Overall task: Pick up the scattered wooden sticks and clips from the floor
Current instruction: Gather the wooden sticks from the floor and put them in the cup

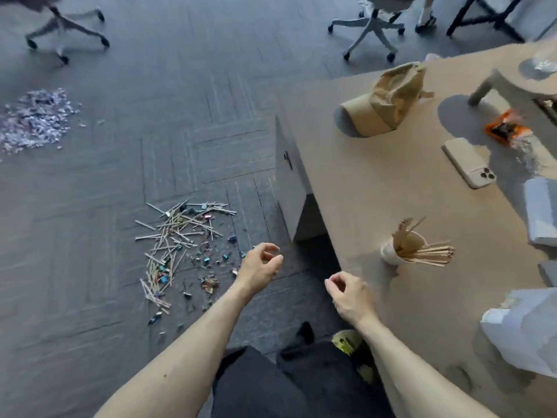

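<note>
A tan cap [388,101], a phone [468,165] and an orange packet [506,129] lie apart on the surface [376,182]. Shredded paper [36,119] lies heaped on the floor [150,101], an office chair [64,25] beyond it.

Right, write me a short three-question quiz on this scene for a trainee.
1. True or false: all the wooden sticks are off the floor.
2. What does the cup hold? A) wooden sticks B) pens C) clips
3. Fill in: the cap and the phone lie on the ___.
Key: 1 false; 2 A; 3 table.
</note>
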`<state>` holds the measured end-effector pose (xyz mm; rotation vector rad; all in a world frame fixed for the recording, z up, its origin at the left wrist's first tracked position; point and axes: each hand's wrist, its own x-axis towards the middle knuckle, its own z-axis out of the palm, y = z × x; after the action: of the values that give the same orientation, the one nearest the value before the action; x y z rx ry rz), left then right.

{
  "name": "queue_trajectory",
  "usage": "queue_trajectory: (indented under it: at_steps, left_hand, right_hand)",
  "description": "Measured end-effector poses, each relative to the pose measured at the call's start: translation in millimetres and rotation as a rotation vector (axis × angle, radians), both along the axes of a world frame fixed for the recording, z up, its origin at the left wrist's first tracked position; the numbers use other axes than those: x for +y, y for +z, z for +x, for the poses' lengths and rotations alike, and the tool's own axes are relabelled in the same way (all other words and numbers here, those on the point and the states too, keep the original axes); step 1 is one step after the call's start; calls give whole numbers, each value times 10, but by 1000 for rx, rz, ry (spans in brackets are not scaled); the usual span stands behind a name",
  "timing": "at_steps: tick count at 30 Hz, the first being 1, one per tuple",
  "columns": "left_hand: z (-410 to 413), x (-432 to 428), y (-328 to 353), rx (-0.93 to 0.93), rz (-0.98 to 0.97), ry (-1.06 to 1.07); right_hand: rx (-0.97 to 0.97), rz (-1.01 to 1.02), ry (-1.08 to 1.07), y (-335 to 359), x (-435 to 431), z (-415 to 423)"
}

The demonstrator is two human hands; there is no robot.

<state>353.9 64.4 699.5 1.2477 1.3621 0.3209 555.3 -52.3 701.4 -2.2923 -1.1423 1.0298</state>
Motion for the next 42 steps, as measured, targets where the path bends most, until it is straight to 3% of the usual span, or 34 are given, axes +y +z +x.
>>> queue_trajectory:
  at_steps: [4, 11, 16, 21, 34, 42]
  left_hand:
    - [-934, -101, -127, 48, -35, 208]
    - [-2485, -408, -523, 125, -121, 443]
    - [-3447, -653, -945, 209, -214, 512]
    - [-4040, -785, -1622, 293, -267, 446]
    - [-3611, -899, -4881, 409, -401, 149]
    - [-3156, -826, -6527, 671, -316, 73]
  right_hand:
    - [58, -94, 263, -59, 408, -636]
    - [55, -189, 535, -306, 903, -1794]
    - [12, -308, 703, -814, 1119, -2609]
    - [-38, -383, 816, -1511, 1310, -3183]
    - [-277, -484, 1024, -4698, 1393, -3243]
    - [-481, -331, 1184, -6351, 1226, -3015]
